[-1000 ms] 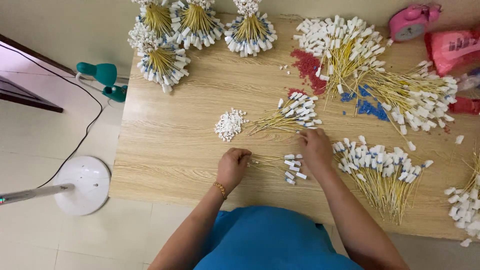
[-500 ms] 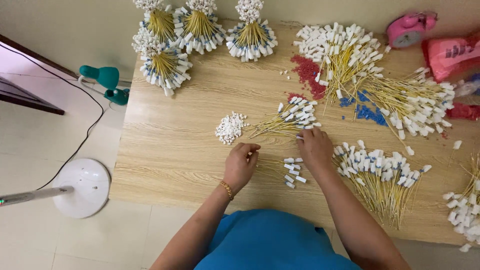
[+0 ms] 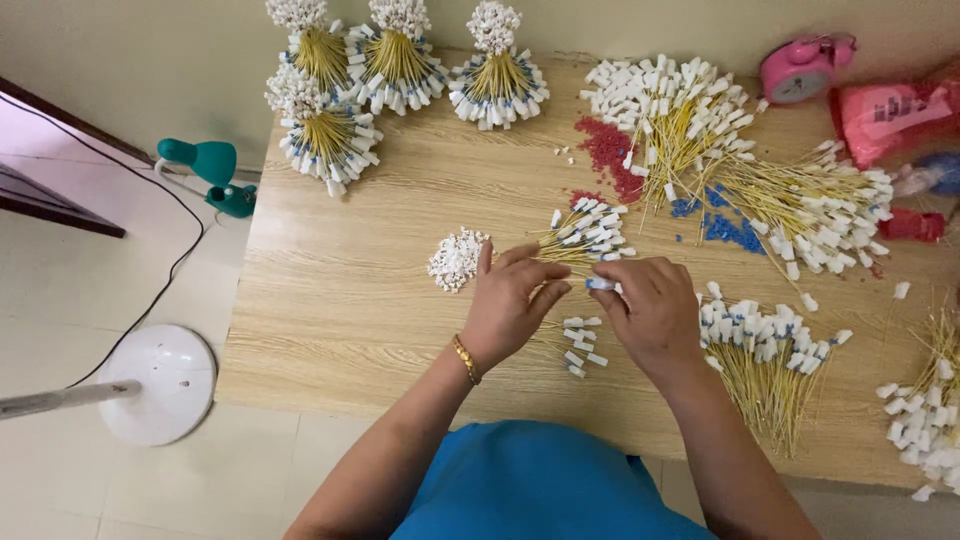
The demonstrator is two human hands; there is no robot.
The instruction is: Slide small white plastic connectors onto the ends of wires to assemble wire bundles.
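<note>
Over the wooden table point(image 3: 380, 300), my left hand point(image 3: 510, 300) and my right hand point(image 3: 650, 310) meet. Between their fingertips they pinch a thin yellow stick with a small white tag point(image 3: 600, 284) at its end. A gold bracelet circles my left wrist. Just beyond the hands lies a small fan of tagged yellow sticks point(image 3: 585, 235). A little heap of loose white caps point(image 3: 457, 258) sits left of it. A few white-tagged sticks point(image 3: 580, 345) lie under my hands.
Bound bundles of tagged sticks point(image 3: 330, 140) stand at the table's far left. Loose stick piles point(image 3: 780, 190) with red and blue beads lie far right, another pile point(image 3: 760, 350) near right. A pink clock point(image 3: 800, 70), a green lamp point(image 3: 215, 175) and a white fan base point(image 3: 155, 385) surround the table.
Both hands have lifted off the table and come together, the left moving right and up. A tagged stick is now pinched between them.
</note>
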